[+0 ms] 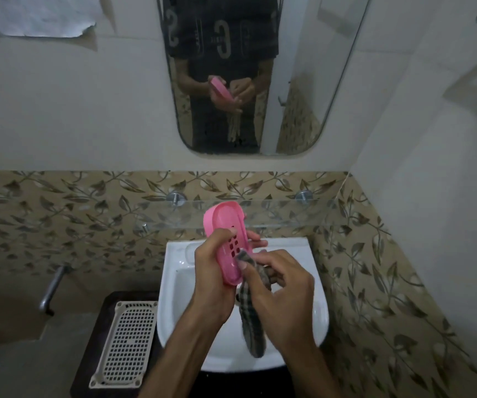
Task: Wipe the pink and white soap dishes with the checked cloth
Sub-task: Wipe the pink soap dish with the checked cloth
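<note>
Left hand: the left hand (212, 255) has its fingers and thumb wrapped round the pink soap dish (225, 241), holding it tilted up over the sink (174, 305) with the hollow side facing the person.
Right hand: the right hand (281, 280) pinches a bunched corner of the checked cloth (253, 320) and presses it into the near end of the pink dish; the rest of the cloth hangs down into the basin.
Pink dish: up in the air, just in front of the glass shelf (289, 211), with its drain slots showing between the two hands.
White dish: lying flat on the dark stand (102, 308) left of the sink, the white soap dish (126, 344) is untouched, well apart from both hands.
Stage: I'd say the pink dish is mid-wipe, and the white one is not yet done.
Slip risk: the dish is held only by its edges, so a firm push from the cloth could twist it out of the grip and drop it into the basin.
Snag risk: cloth threads could catch in the slots.
Wet cloth risk: the dangling tail may pick up any water in the basin, though I can't tell if the basin is wet.
Missed spots: the far end of the dish looks easy to skip.
</note>
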